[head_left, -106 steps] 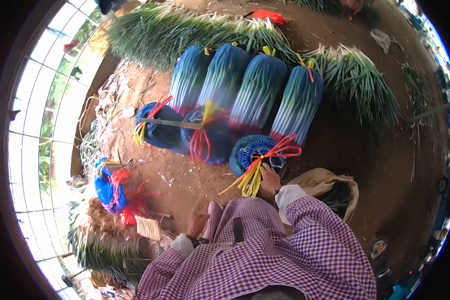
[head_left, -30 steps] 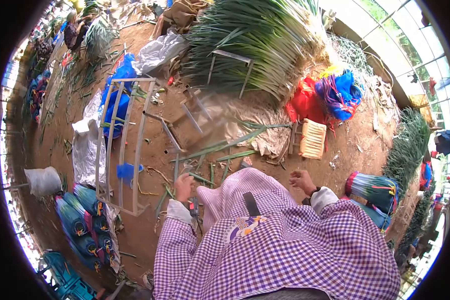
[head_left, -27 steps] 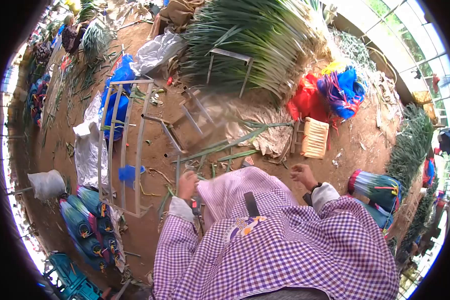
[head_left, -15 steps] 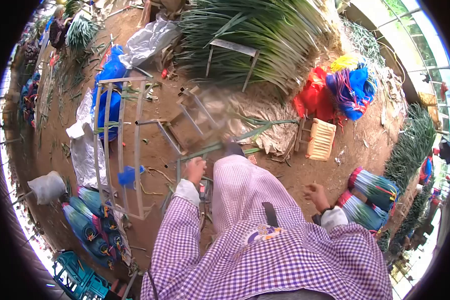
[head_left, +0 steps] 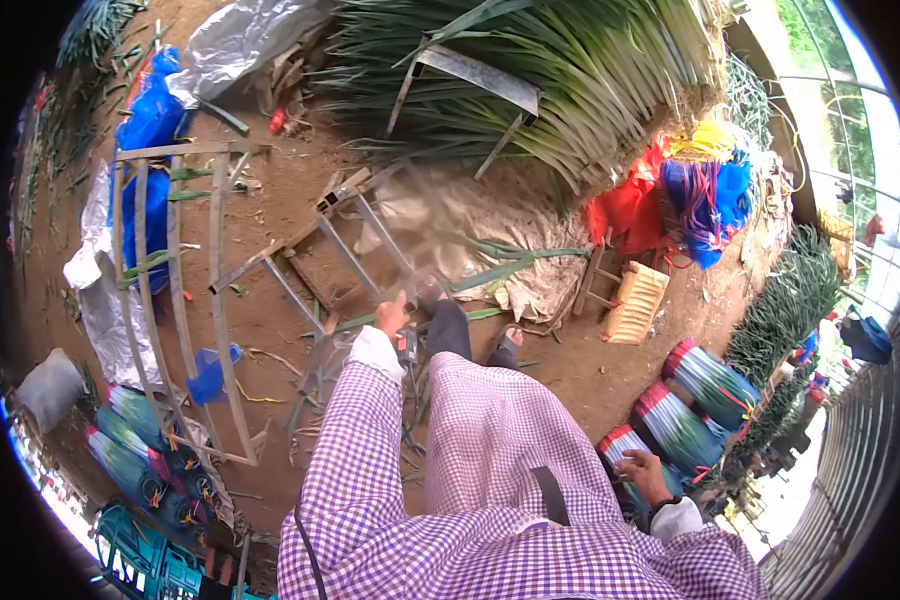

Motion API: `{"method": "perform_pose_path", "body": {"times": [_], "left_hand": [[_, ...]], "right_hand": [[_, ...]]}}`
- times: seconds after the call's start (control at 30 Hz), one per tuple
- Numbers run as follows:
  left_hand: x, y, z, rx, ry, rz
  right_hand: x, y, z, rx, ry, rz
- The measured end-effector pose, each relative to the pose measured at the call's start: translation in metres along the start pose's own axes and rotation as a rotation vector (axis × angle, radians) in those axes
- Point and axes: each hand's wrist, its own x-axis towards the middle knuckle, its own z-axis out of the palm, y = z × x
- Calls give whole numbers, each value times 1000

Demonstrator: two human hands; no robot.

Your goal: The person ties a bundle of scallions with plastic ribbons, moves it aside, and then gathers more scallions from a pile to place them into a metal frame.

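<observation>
My left hand (head_left: pixel 391 314) reaches forward at the near end of a small metal frame (head_left: pixel 342 252) that lies on the dirt, beside loose green leaves (head_left: pixel 490 272). Whether its fingers grip anything is unclear. My right hand (head_left: pixel 645 474) hangs back at my side with loose fingers and nothing in it, just above the tied green onion bundles (head_left: pixel 682 400) with red ends. My purple checked sleeves and apron fill the bottom of the view, and my feet (head_left: pixel 470 335) stand by the frame.
A big heap of green onions (head_left: pixel 570 70) with a metal stand (head_left: pixel 470 75) on it lies ahead. A long metal rack (head_left: pixel 170 290) lies on the left. Red and blue netting (head_left: pixel 695 190), a slatted wooden stool (head_left: pixel 635 300), more bundles (head_left: pixel 135 460), a white sack (head_left: pixel 45 385) and a blue crate (head_left: pixel 140 560) surround me.
I have turned away from the row of bundles and stepped toward the metal frame. My left hand has stretched forward to it, while my right hand has dropped back beside the bundles.
</observation>
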Motion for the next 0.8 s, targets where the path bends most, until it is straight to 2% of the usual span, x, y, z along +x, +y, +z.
{"method": "perform_pose_path", "body": {"times": [0.07,0.1,0.13,0.2,0.27,0.3,0.33,0.37,0.43,0.5,0.57,0.63,0.67,0.7,0.73,0.8], "left_hand": [[33,-13,-2,-29,-178,-9],[44,-18,-2,-53,-254,-24],[13,13,8,-290,-225,-252],[11,26,17,-319,-188,-331],[26,26,13,-469,-431,-423],[40,22,12,-460,-442,-471],[51,14,12,-415,-413,-426],[64,9,8,-231,-497,-369],[69,7,4,-107,-571,-288],[55,6,-5,-230,-553,-249],[39,-2,-29,-26,-600,72],[23,3,-59,-6,-592,4],[13,5,-74,-94,-563,-235],[-54,54,-62,173,-373,-270],[-93,76,-51,172,-319,-381],[-124,66,-43,89,-278,-364]], "right_hand": [[-5,-14,-3,-7,24,66],[-5,-15,-5,-18,41,33],[-5,-15,-8,0,57,38],[-4,-16,-13,35,80,45],[-5,-17,-20,27,87,45],[-4,-20,-23,23,88,40],[-2,-22,-27,19,85,33],[0,-24,-31,38,82,38],[8,-31,-38,-52,84,16],[17,-47,-45,-133,77,-6],[34,-52,-65,-147,42,-55],[54,-67,-82,-133,39,-55],[63,-78,-93,-191,-1,-101],[77,-87,-104,-295,-9,-129],[96,-95,-117,-401,-17,-161],[130,-120,-139,-345,-83,-282]]}}
